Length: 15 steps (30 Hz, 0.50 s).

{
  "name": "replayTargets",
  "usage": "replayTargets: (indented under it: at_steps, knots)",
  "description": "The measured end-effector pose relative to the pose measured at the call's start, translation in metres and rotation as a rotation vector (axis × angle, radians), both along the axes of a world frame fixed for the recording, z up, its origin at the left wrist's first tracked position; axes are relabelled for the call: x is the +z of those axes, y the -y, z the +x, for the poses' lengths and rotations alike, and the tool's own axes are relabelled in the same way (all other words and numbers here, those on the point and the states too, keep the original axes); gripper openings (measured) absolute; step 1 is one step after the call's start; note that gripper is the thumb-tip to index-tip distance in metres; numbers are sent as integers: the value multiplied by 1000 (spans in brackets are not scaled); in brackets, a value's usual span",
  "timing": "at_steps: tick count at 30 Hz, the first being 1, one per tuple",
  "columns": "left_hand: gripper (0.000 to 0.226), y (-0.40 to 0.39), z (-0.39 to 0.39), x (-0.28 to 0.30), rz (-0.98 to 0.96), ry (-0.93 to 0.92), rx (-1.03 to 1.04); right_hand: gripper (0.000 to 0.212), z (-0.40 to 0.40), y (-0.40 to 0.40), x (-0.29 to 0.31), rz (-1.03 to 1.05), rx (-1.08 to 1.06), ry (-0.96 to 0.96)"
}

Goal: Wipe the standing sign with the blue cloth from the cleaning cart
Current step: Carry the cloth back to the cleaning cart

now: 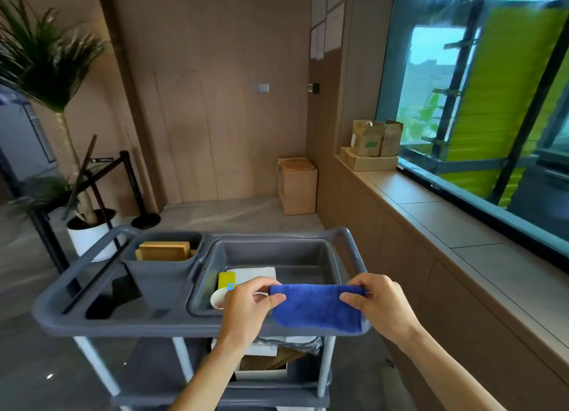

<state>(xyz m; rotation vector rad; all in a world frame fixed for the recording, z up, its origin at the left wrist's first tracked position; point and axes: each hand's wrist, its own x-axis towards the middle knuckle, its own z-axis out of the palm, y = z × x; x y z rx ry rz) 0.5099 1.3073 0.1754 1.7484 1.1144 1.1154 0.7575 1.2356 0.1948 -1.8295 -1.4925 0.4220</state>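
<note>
A folded blue cloth (pixel 317 307) hangs between my two hands just above the front right edge of the grey cleaning cart (pixel 123 321). My left hand (pixel 249 306) pinches the cloth's upper left corner between thumb and fingers. My right hand (pixel 374 304) pinches its upper right corner the same way. A black standing sign frame (pixel 101 176) with a post and round base stands at the back left, beyond the cart and beside a potted plant. Its face is dark and seen at an angle.
The cart's top tray (pixel 277 250) holds a white sheet, a yellow item and a white cup; a grey bin (pixel 163 266) holds tan blocks. A potted plant (pixel 86 225) stands left. A cardboard box (pixel 297 187) sits in the corner, more boxes (pixel 372 145) on the window ledge.
</note>
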Motion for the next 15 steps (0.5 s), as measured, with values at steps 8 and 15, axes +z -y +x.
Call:
replayTargets:
  at_steps: [8,15]
  knots:
    - [30,-67,31,-21,-41,-61,47,10,26,-66,-21,-22,-7,-36]
    - [50,-148,51,-40,-39,-62,132,19,38,-143,-39,-50,-11,-1]
